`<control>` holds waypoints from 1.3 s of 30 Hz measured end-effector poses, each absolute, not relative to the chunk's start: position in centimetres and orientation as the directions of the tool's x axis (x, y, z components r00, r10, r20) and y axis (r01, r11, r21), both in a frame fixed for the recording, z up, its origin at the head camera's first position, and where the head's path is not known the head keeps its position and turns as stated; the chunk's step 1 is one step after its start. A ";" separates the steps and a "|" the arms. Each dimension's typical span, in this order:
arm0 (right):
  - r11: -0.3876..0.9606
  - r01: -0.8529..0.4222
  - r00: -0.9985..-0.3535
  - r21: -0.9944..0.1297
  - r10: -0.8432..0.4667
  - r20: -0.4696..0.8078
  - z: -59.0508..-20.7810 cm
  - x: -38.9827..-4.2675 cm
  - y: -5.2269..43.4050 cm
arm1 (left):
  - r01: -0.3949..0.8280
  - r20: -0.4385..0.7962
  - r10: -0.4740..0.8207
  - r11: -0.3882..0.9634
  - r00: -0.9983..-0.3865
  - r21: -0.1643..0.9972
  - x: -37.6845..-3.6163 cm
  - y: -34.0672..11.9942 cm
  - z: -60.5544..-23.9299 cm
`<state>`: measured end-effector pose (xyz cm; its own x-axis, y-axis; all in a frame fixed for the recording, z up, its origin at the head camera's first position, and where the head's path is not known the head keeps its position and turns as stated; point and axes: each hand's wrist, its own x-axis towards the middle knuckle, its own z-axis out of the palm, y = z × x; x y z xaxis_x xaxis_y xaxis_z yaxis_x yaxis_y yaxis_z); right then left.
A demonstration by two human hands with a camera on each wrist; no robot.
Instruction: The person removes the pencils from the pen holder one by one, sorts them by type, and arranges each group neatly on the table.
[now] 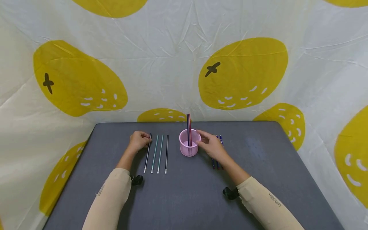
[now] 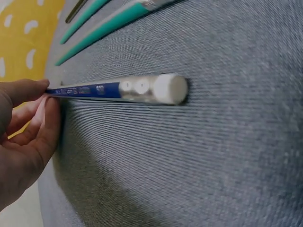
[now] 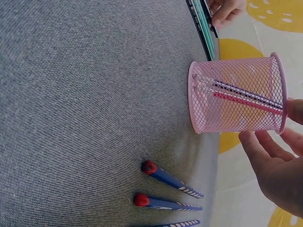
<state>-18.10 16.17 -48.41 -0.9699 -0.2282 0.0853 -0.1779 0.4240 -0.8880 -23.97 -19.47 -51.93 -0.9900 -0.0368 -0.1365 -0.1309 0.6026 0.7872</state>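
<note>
Pink mesh cup (image 1: 188, 143) at right hand (image 1: 211, 145) (open), left hand (image 1: 139, 140) pinching pen (image 1: 148, 153)

Beige sleeves, black wrist cameras

Bright, even, diffuse light; soft faint shadows under forearms, lower frame. No glare. Head view bowed at edges. Left wrist view blurred at top and near lower edge.

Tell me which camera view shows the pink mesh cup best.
The right wrist view: the pink mesh cup fills the frame close up, its mesh and the two pencils inside plain. The head view shows it small, beside the right hand. The left wrist view misses it.
</note>
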 end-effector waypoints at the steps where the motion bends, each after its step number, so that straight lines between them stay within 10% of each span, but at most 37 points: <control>1: 0.420 -0.179 -0.970 -0.889 -0.229 0.087 -48.4 -18.1 16.1 | -0.127 -0.132 -0.038 0.607 -0.991 0.785 -23.9 -19.4 -52.0; 39: 0.444 -0.182 -0.969 -0.877 -0.231 0.085 -48.1 -18.1 16.1 | -0.080 -0.091 -0.017 0.652 -0.996 0.754 -23.4 -18.6 -51.7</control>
<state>-18.13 16.15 -48.13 -0.9693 -0.2308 0.0845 -0.1822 0.4438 -0.8774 -23.40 -18.58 -51.75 -0.9957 -0.0166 -0.0906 -0.0795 0.6518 0.7542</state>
